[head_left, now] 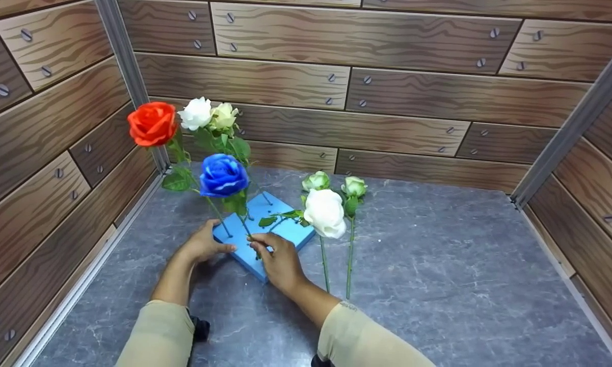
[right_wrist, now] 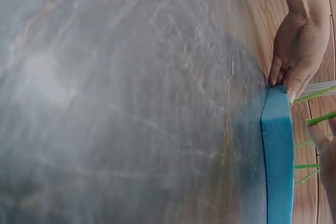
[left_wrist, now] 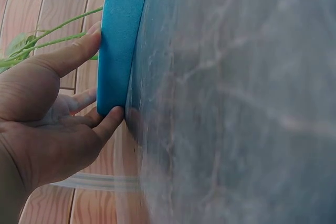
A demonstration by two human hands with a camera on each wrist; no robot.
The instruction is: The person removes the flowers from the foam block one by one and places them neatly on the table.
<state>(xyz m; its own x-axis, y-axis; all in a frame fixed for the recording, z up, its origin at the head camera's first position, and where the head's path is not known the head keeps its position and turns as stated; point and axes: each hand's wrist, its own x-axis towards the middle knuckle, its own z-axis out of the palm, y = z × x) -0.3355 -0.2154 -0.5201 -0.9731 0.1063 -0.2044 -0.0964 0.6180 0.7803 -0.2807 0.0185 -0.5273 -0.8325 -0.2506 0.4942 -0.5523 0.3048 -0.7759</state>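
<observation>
A blue foam block (head_left: pixel 249 250) lies flat with several flower stems standing in it. My left hand (head_left: pixel 206 243) grips its left corner; in the left wrist view, the thumb presses the top while fingers (left_wrist: pixel 109 124) curl at the side. Thumb and fingers of my right hand (head_left: pixel 280 260) pinch the stem of a blue rose (head_left: pixel 223 175) over the block. In the right wrist view, the end of the pinched stem (right_wrist: pixel 315 119) shows a little apart from the block's top face. A red rose (head_left: pixel 153 124) stands upright at the block's left side.
White (head_left: pixel 195 113) and cream roses (head_left: pixel 224 116) rise behind the blue one. Right of the block lie a large white rose (head_left: pixel 325 214) and two greenish buds, one bud (head_left: pixel 354 187) on a long stem. Wood-patterned walls (head_left: pixel 280 30) enclose the grey marbled table (head_left: pixel 438 265).
</observation>
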